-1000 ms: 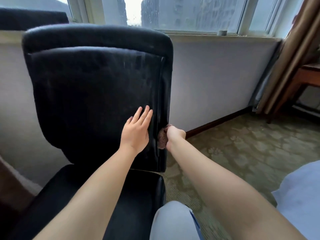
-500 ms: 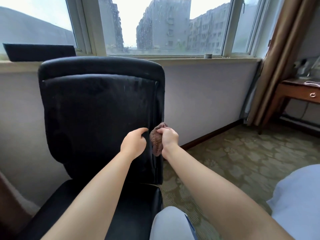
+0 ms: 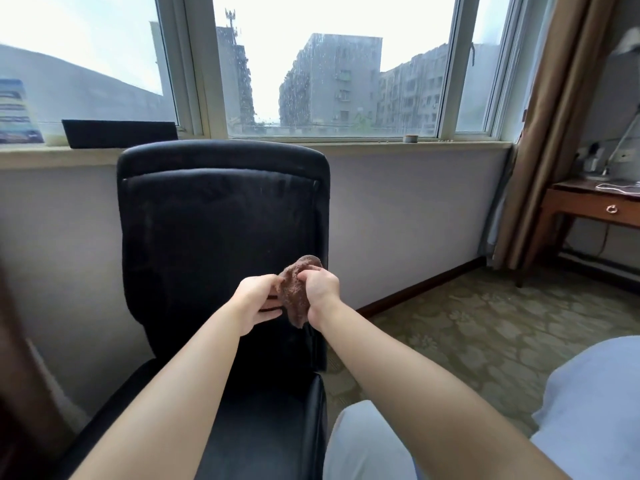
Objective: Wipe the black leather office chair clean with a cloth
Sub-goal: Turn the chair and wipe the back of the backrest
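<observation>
Since half a second ago, left hand (image 3: 255, 299) brought over to the cloth (image 3: 294, 292), now gripping its left edge with curled fingers, no longer hanging apart beside it; a second ago lay flat on the chair (image 3: 214, 237) backrest. Right hand (image 3: 320, 289) also curled round the cloth, pinching its upper right part, as before. Cloth brown, crumpled, held between both hands in the air, in front of the lower right part of the backrest; cannot tell if touching the leather. Chair black, standing just near the wall below the window (image 3: 329, 64), backrest upright, faint pale streaks on its upper right area, seat reaching to the near edge at the left. Both forearms bare, stretched forward from the near side. Light blue trouser knees at near right. On the sill (image 3: 381, 145), far left, a dark flat pad (image 3: 119, 133) leaning behind the chair top, and further left a blue printed card (image 3: 15, 112). Small round grey cup (image 3: 411, 138) on the sill to the right. Brown curtain (image 3: 554, 133) hanging at the right of the window. Wooden desk (image 3: 595, 206) with a ring handle at far right, a lamp base and white cable on it. Carpet (image 3: 485, 323) green-beige with a flower pattern, at right of the chair. Outside, grey buildings behind wet glass.
</observation>
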`<move>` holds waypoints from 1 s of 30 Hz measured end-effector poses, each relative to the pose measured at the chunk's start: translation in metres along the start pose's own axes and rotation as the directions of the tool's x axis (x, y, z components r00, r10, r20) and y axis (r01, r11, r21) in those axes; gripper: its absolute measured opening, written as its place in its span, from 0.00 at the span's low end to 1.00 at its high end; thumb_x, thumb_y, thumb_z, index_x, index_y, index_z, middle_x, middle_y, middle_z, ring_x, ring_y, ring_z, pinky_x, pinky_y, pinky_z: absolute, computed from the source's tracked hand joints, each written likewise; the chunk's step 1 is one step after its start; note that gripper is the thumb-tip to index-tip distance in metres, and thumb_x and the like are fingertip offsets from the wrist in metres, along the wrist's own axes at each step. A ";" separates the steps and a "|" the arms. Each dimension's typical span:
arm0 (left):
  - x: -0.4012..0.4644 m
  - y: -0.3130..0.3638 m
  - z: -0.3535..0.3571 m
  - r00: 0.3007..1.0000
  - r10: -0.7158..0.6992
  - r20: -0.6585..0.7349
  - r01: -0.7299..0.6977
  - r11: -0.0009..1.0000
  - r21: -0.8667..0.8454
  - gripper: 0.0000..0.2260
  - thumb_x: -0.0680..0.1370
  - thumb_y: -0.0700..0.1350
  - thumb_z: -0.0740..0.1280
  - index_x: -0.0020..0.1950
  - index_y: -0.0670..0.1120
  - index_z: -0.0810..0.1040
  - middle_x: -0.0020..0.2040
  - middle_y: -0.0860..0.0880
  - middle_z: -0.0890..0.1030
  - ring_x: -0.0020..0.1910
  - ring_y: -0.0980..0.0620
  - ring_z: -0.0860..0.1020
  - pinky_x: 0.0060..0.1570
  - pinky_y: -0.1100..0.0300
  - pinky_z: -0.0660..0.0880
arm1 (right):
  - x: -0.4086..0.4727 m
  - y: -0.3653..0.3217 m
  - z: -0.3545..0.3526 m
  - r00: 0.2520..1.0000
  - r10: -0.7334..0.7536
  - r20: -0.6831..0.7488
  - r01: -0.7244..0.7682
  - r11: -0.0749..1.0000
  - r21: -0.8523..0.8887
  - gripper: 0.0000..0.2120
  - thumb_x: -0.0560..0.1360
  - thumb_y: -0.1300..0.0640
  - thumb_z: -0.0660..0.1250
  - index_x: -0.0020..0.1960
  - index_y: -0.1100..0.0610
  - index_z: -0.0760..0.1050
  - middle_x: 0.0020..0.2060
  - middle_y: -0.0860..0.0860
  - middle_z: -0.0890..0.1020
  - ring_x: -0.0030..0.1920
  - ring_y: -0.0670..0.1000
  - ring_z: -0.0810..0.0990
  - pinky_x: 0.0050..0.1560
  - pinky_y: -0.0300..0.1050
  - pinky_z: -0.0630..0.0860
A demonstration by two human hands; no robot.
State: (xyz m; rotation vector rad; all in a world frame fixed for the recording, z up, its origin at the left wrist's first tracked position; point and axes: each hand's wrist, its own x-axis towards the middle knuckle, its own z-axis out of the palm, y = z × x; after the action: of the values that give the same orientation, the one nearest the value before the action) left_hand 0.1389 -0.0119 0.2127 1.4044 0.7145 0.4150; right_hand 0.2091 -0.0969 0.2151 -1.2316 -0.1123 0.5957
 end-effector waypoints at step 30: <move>-0.005 -0.110 -0.133 0.903 -0.151 -0.403 0.210 0.972 0.106 0.03 0.76 0.41 0.69 0.46 0.44 0.77 0.47 0.44 0.79 0.49 0.45 0.81 0.49 0.53 0.79 | -0.034 0.162 0.037 0.778 0.175 0.603 0.456 0.502 -0.735 0.24 0.69 0.45 0.73 0.60 0.50 0.67 0.45 0.45 0.79 0.43 0.45 0.79 0.40 0.40 0.75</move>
State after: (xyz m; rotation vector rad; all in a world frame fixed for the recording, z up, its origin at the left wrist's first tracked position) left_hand 0.0301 0.0674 0.1049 1.3905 1.2172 0.5121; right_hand 0.1063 -0.0489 0.0890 -1.9287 -1.2305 0.8053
